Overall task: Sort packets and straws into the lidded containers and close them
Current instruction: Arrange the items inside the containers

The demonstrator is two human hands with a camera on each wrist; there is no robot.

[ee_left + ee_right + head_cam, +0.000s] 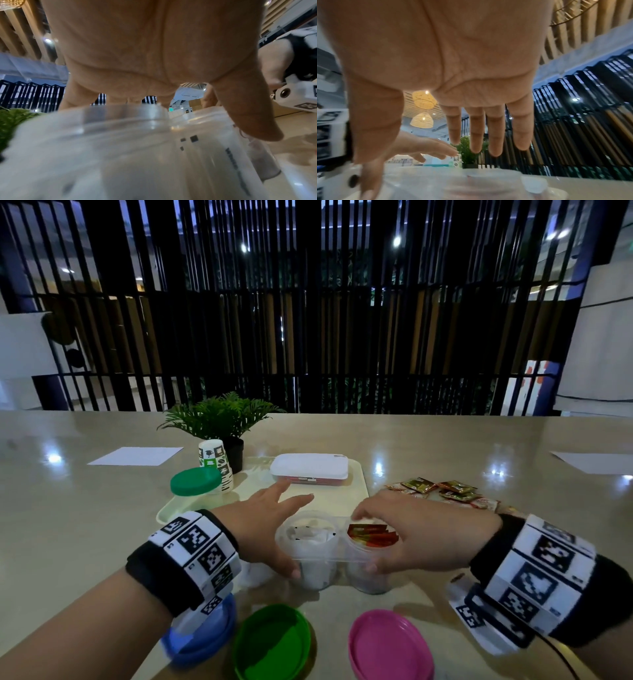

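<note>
Two clear jars sit side by side in a clear holder (329,558) at the table's near middle. The left jar (308,539) holds white packets (137,155); the right jar (368,546) holds red packets (368,534). My left hand (284,532) lies against the holder's left side, fingers straight, thumb (248,115) down on the near wall. My right hand (387,542) arches over the red jar, its fingers (494,128) spread and straight, its thumb touching the near rim. Loose blue (202,635), green (272,643) and pink (390,645) lids lie in front.
A cream tray (356,491) behind carries a white lidded box (309,469) and a green-lidded jar (196,481). Several loose packets (442,491) lie at the right. A paper cup (214,457), a potted plant (219,416) and paper sheets (135,456) stand farther back.
</note>
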